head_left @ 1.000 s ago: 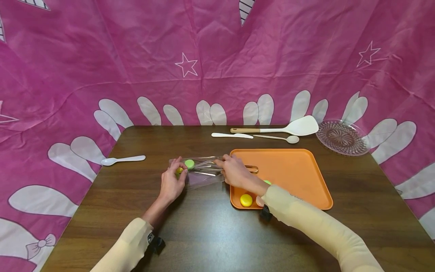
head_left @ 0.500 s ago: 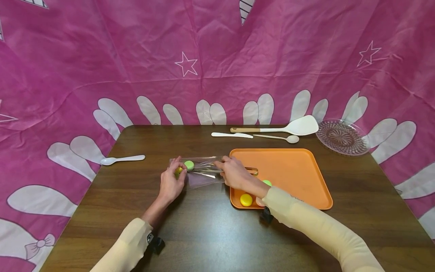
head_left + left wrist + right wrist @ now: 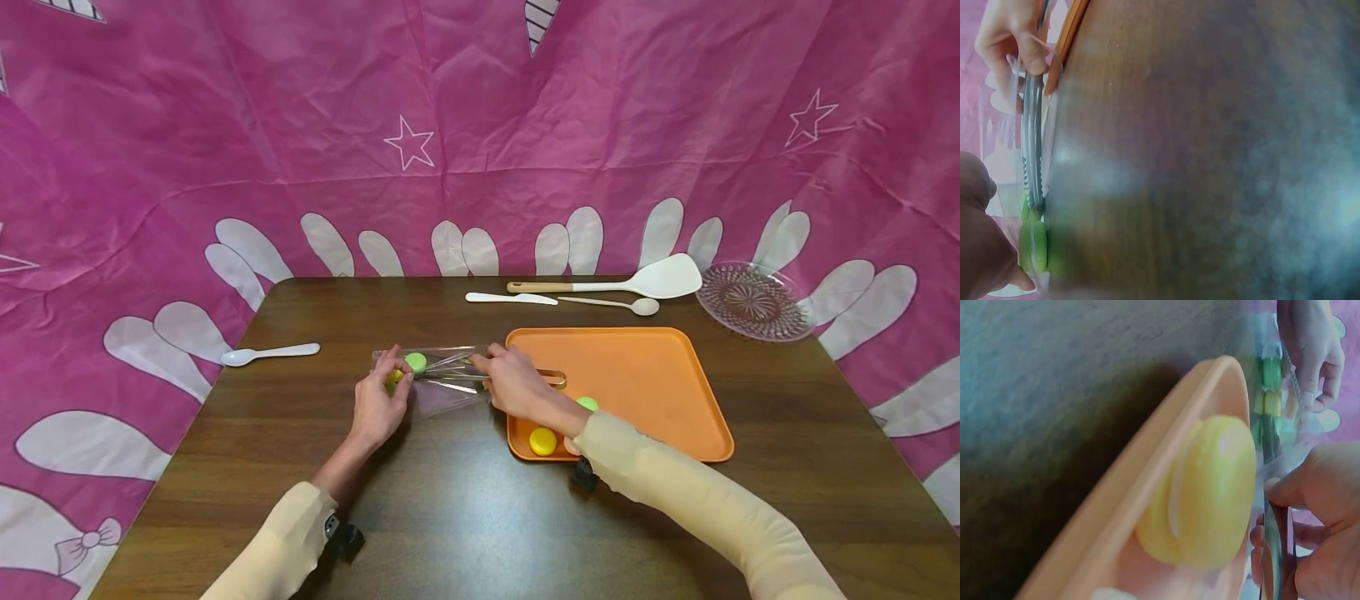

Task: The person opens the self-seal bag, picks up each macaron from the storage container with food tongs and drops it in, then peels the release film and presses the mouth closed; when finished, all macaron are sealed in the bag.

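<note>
A clear plastic bag [image 3: 448, 402] lies on the table in the head view, with a green macaron [image 3: 415, 362] and a yellow macaron [image 3: 393, 377] in it. My left hand [image 3: 381, 402] pinches the bag's left end beside the yellow macaron, which its fingers partly cover. Metal tongs [image 3: 555, 379] are in my right hand [image 3: 517, 385], their front part inside the bag. In the left wrist view the toothed tips of the tongs reach a green macaron [image 3: 1034, 244]. The right wrist view shows several macarons lined up in the bag.
An orange tray [image 3: 637, 375] stands right of the bag. On it are a yellow macaron [image 3: 543, 442], a green macaron [image 3: 587, 403] and a pinkish one partly under my sleeve. Behind lie a white knife [image 3: 510, 297], spoon [image 3: 643, 307], spatula [image 3: 667, 277] and glass plate [image 3: 753, 302]; a white spoon [image 3: 270, 353] lies left.
My right hand and the tongs have shifted very slightly left, deeper toward the bag's left end. My left hand stays in place.
</note>
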Demonstrator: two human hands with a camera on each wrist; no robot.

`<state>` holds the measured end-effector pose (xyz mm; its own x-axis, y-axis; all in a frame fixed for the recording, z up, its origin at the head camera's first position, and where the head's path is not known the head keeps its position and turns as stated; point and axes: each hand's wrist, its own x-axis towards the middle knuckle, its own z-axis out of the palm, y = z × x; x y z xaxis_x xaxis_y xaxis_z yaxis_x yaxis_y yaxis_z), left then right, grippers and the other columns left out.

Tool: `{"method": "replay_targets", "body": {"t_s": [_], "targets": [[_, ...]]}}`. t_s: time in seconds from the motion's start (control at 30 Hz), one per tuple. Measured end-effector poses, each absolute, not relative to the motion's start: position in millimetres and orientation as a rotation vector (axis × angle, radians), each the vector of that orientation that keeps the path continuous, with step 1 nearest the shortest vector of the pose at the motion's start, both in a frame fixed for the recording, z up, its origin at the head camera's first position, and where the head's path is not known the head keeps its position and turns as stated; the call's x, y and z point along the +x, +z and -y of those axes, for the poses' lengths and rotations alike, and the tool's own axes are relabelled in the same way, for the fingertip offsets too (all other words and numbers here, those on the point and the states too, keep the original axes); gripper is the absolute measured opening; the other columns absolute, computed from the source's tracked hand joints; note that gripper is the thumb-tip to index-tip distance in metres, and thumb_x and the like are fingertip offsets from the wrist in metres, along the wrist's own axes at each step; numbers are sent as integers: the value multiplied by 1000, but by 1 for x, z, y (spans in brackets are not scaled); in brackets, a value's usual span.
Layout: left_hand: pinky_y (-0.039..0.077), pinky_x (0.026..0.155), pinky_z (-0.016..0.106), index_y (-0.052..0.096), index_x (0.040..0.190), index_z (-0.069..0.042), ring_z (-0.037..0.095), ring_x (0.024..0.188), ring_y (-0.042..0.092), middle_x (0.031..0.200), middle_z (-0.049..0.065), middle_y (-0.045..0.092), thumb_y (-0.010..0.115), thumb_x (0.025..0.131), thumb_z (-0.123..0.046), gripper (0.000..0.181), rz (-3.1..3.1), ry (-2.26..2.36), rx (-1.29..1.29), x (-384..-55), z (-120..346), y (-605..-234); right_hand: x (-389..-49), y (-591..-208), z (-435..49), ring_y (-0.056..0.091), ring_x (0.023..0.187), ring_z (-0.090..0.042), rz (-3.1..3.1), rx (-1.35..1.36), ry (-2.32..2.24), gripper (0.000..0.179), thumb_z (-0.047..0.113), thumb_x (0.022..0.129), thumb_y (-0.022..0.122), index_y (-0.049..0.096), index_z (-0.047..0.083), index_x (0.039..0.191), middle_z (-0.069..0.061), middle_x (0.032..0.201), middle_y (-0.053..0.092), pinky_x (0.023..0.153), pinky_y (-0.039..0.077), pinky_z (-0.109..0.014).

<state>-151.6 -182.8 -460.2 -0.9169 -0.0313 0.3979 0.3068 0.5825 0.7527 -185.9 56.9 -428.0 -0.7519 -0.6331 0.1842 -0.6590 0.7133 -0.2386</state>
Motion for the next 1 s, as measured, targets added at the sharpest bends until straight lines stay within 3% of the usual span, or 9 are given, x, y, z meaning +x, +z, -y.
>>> {"method": "replay_targets", "body": {"t_s": [0.33, 0.67, 1.0], "targets": [[32, 111, 53, 60, 89, -5, 42, 135, 44, 137, 25, 56, 66, 89, 5, 12, 2446, -1249, -210, -152, 182, -461, -181, -424, -53, 56, 79, -31, 2853, 1016, 480, 39, 4, 87, 73, 66, 7, 126, -15, 101, 62, 69, 53, -41], [30, 110, 59, 59, 86, -10, 46, 132, 45, 135, 27, 56, 67, 87, 7, 19, 2405, -1244, -239, -152, 182, -463, -177, -416, -73, 57, 91, -33, 2863, 1044, 494, 45, 3, 87, 73, 64, 6, 131, -16, 107, 62, 74, 54, -41], [31, 111, 56, 60, 87, -12, 43, 134, 44, 138, 25, 56, 66, 89, 5, 18, 2430, -1258, -218, -151, 182, -461, -168, -408, -121, 55, 82, -30, 2744, 1099, 492, 46, -1, 83, 75, 65, 4, 128, -10, 92, 58, 69, 48, -39]]}}
